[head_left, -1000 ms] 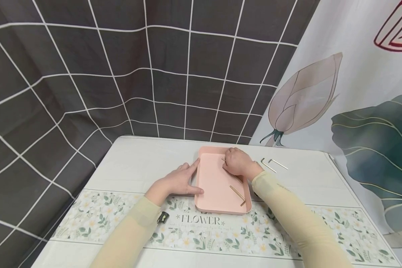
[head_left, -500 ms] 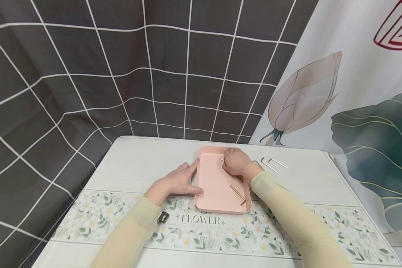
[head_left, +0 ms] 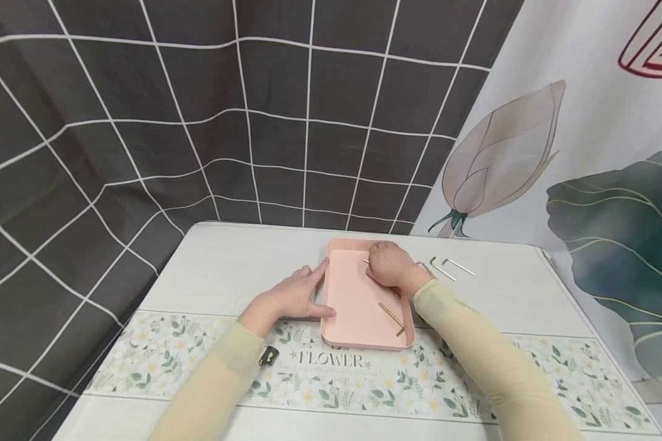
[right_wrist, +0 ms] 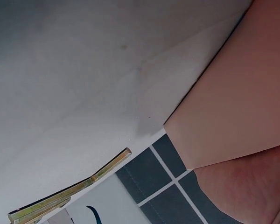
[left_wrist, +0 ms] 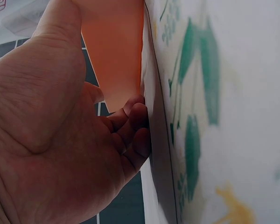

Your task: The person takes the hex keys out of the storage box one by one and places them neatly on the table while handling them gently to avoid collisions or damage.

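A shallow pink tray [head_left: 346, 306] lies on the table. My left hand [head_left: 295, 298] rests against its left side, thumb and index finger spread straight, with the thumb tip over the rim. In the left wrist view the other fingers [left_wrist: 139, 114] bend loosely beside the tray's outer wall. Over the tray's upper right part, my right hand [head_left: 390, 264] has its fingers curled round a hex key [head_left: 366, 261]; only a thin end shows, and the fingertips are hidden. A brass-coloured hex key [head_left: 390, 315] lies in the tray's lower right; another [head_left: 395, 294] partly shows below the right hand.
Several more hex keys lie on the table right of the tray, including one hex key [head_left: 443, 269] and a farther hex key [head_left: 460, 267]. The tablecloth [head_left: 243, 263] has a floral band across it. A dark checked curtain [head_left: 276, 147] hangs behind the table.
Both hands and the tray stay in place. The thin hex key end beside the right hand has shifted very slightly. The head view has tilted a little.
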`<state>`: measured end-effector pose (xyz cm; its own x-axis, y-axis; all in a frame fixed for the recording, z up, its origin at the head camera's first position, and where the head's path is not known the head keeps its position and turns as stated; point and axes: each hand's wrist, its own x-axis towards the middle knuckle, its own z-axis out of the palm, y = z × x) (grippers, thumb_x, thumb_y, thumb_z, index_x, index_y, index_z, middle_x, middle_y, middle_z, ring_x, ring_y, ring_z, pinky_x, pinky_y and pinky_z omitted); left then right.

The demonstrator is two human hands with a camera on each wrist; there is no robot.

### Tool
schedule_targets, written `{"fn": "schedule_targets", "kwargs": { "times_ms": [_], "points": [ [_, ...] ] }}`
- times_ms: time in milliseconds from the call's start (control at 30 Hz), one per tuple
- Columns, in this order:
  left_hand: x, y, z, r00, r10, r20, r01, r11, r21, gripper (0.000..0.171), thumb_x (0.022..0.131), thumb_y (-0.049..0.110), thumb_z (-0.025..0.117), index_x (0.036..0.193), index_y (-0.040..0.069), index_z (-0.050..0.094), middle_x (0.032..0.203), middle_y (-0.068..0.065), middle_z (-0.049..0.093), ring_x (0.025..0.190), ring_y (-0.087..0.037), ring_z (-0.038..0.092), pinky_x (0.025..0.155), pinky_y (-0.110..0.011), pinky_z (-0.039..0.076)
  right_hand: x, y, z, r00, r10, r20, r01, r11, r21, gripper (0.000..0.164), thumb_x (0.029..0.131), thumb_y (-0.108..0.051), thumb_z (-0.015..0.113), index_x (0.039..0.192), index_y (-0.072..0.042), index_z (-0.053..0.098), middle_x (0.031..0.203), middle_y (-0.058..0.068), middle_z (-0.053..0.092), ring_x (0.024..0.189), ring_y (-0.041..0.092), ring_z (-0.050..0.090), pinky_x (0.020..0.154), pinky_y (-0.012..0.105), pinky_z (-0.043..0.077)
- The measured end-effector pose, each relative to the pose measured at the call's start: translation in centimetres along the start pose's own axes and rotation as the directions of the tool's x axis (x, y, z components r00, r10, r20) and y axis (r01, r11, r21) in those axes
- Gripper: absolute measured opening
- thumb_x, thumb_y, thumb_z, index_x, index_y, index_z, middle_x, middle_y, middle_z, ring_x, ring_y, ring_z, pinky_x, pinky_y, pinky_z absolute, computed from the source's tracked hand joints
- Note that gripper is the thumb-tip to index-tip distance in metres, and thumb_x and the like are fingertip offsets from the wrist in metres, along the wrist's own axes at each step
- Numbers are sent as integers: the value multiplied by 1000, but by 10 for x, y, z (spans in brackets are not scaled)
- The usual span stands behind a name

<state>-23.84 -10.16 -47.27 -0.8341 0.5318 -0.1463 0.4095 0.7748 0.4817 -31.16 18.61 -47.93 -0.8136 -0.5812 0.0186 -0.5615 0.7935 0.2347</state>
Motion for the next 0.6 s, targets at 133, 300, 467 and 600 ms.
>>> {"fn": "schedule_targets", "kwargs": {
  "times_ms": [133, 300, 467, 600],
  "points": [
    [-1, 0, 0, 1000, -2, 0, 2, 1000, -5, 133, 85, 73, 83, 181, 19, 9, 118, -7, 56, 102, -21, 53, 95, -42, 53, 0, 0, -1, 1000, -7, -2, 7, 1000, 6, 48, 110, -29, 60, 122, 17, 66, 119, 31, 73, 127, 43, 68, 118, 49, 47],
    [-1, 1, -1, 1000, -2, -2, 2, 1000, -3, 132, 86, 72, 83, 181, 18, 10, 118, -7, 56, 101, -20, 53, 95, -42, 53, 0, 0, -1, 1000, -25, -13, 26, 1000, 19, 46, 109, -28, 60, 121, 16, 67, 117, 29, 73, 125, 42, 69, 117, 49, 48],
    [-1, 2, -1, 1000, 8, -1, -8, 1000, -10, 131, 87, 71, 83, 181, 18, 9, 119, -8, 56, 103, -21, 53, 96, -43, 53, -1, 1, -1, 1000, -23, -13, 24, 999, 24, 44, 109, -27, 60, 120, 16, 66, 116, 30, 73, 126, 43, 68, 117, 50, 47],
    [-1, 2, -1, 1000, -4, 3, 4, 1000, 3, 132, 87, 72, 83, 181, 20, 8, 119, -7, 56, 102, -20, 53, 95, -41, 53, -1, 1, -2, 998, -44, -36, 44, 999, 16, 42, 108, -26, 61, 116, 15, 67, 110, 28, 73, 121, 43, 70, 114, 52, 50]
  ]
}}
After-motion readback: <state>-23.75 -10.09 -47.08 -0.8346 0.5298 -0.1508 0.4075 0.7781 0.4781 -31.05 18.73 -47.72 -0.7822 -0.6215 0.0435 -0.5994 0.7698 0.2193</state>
